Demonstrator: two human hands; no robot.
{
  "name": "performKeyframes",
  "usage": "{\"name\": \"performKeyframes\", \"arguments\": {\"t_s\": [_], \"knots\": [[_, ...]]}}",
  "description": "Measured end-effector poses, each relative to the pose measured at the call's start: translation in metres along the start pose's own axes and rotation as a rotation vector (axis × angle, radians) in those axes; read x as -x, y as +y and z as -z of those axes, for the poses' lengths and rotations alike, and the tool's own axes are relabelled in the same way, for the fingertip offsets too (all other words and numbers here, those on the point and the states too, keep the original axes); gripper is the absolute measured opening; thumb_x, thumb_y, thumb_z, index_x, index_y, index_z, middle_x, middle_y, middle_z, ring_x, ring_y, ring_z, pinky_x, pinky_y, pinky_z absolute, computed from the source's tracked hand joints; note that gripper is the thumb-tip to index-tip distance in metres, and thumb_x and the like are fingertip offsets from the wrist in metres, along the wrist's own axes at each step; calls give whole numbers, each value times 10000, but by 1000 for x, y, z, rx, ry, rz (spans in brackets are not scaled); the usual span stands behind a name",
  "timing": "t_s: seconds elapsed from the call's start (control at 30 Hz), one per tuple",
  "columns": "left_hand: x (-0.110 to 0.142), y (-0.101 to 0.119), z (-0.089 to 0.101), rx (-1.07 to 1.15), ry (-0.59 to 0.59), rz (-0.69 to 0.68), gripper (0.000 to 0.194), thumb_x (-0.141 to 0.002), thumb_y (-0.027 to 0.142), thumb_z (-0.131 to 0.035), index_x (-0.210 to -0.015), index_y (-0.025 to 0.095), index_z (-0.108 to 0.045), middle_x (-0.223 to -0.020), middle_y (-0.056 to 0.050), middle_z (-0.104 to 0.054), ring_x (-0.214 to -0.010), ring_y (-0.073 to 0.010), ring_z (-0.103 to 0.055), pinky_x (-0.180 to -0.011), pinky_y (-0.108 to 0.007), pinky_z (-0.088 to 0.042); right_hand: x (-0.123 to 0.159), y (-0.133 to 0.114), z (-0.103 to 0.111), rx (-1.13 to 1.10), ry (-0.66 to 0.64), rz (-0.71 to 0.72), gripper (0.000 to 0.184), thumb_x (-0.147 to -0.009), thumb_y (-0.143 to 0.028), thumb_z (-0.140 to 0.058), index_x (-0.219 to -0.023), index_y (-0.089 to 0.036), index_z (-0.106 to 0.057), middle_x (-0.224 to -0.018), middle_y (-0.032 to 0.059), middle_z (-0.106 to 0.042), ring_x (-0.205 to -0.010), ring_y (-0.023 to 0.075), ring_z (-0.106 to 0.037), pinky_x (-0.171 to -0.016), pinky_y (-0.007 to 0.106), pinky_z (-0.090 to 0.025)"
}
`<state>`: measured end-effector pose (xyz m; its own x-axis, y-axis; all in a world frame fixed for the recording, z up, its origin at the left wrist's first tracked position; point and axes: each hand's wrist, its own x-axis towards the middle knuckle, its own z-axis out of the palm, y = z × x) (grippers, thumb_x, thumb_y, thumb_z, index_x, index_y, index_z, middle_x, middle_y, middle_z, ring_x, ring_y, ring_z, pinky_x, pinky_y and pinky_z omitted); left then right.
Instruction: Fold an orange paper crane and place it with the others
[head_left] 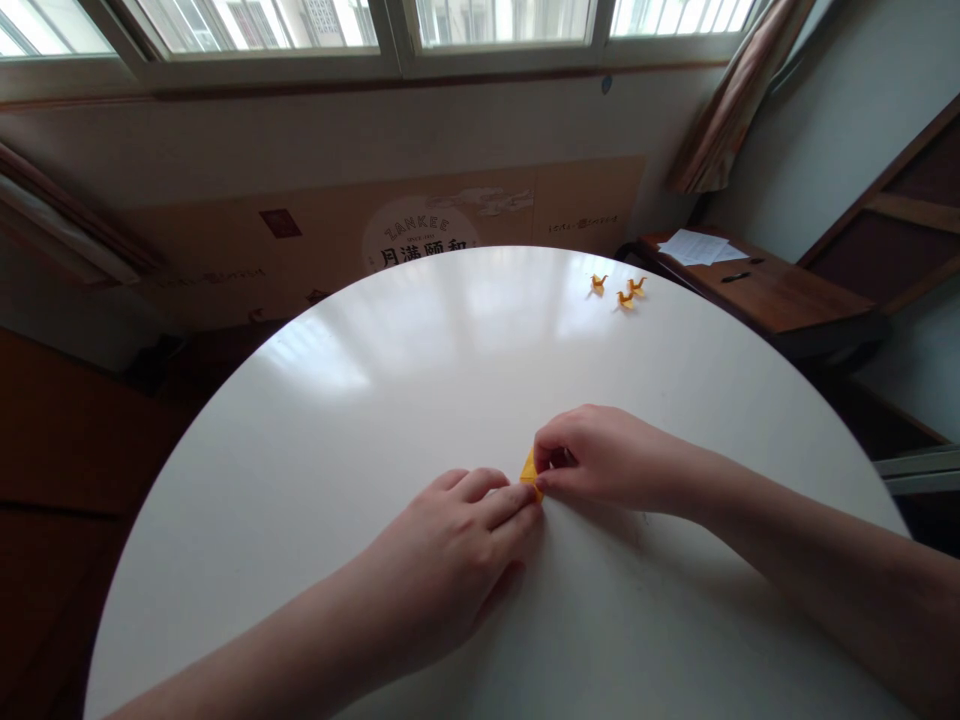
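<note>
A small piece of folded yellow paper (529, 468) lies on the white round table, between my two hands. My left hand (480, 525) is palm down, with its fingertips on the paper's lower left part, holding it against the tabletop. From the right, my right hand (600, 455) pinches the paper's right edge between thumb and curled fingers. Much of the paper is hidden under the fingers, so its full shape cannot be made out. Farther back stand three folded yellow paper cranes (625, 299), grouped close together.
The white table (315, 420) has a curved far edge. Beyond it at right is a brown wooden stand (802, 290) with white papers (699, 247) on it. A large printed cardboard sheet (315, 250) leans below the windows. Curtains (742, 100) hang at both sides.
</note>
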<state>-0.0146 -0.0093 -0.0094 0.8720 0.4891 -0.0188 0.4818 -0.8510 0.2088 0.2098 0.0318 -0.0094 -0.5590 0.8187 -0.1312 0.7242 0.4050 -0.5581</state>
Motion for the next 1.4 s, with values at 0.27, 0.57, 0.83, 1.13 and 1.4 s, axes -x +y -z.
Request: {"name": "performKeyframes", "arguments": {"t_s": [0.27,0.57,0.83,1.13,1.4], "knots": [[0,0,0,8,-22,19,337,-966,251,-489,-1294,207,-552,-1336,-20,-603,-1165,-260,-530,-989,-451,-436,0,6,-4,-8,29,175,172,-831,-179,-631,-852,-287,-764,-883,-53,-708,-757,91,-618,-678,203,-397],[3,11,0,-153,51,-114,238,-946,168,-503,-1156,171,-614,-1035,-89,-652,-918,-231,-593,-788,-374,-495,2,2,-3,147,40,204,208,-829,-169,-622,-858,-301,-780,-876,-44,-731,-797,121,-660,-668,229,-393],[1,14,0,-212,-58,73,369,-963,233,-475,-1310,118,-529,-840,-53,-626,-686,-231,-576,-488,-355,-458,2,-2,0,137,-4,163,210,-832,-185,-603,-857,-293,-783,-880,-36,-740,-817,137,-663,-671,227,-397],[-4,11,-2,-176,-110,151,307,-988,266,-428,-1261,178,-538,-889,-58,-625,-743,-231,-588,-538,-324,-481,1,-4,1,165,-9,145,222,-820,-174,-587,-835,-295,-772,-863,-51,-736,-789,129,-654,-638,229,-367],[-3,9,4,-39,-103,185,237,-965,251,-455,-1164,222,-579,-894,-37,-625,-772,-212,-598,-580,-299,-460,3,-8,4,184,-24,136,225,-825,-178,-582,-835,-284,-780,-865,-26,-743,-791,147,-656,-640,241,-373]]}}
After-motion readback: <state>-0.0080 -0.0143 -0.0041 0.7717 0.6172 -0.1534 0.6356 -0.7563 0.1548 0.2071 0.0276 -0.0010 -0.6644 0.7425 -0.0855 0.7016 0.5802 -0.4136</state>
